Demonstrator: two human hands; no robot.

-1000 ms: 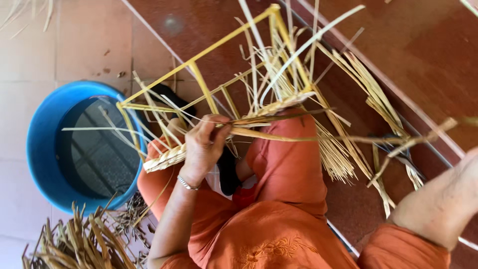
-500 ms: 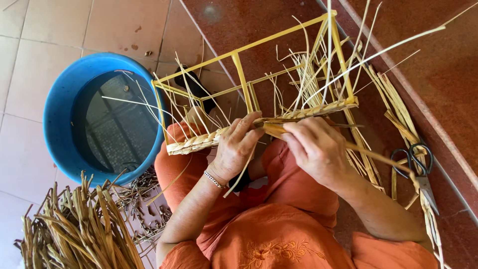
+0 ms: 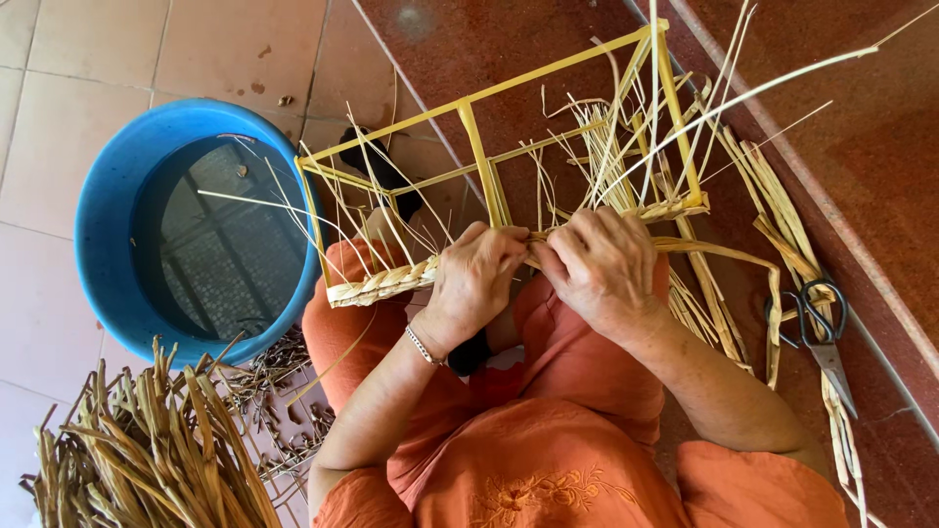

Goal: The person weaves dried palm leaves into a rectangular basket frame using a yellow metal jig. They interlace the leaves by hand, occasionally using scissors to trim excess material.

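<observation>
My left hand [image 3: 476,284] and right hand [image 3: 603,269] now meet, both pinching pale straw strands [image 3: 626,147] at the braided near edge [image 3: 386,284] of the yellow frame [image 3: 479,147] across my lap; my right has come back, so plaiting resumes beside the blue basin [image 3: 108,215]

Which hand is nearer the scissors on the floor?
Right. The right hand grips the braid, on the side toward the scissors; the left hand sits beyond it, farther away.

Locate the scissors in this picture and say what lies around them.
In the head view, the scissors lie on the red floor at the far right, among loose straw strips, right of the person's right hand.
</observation>
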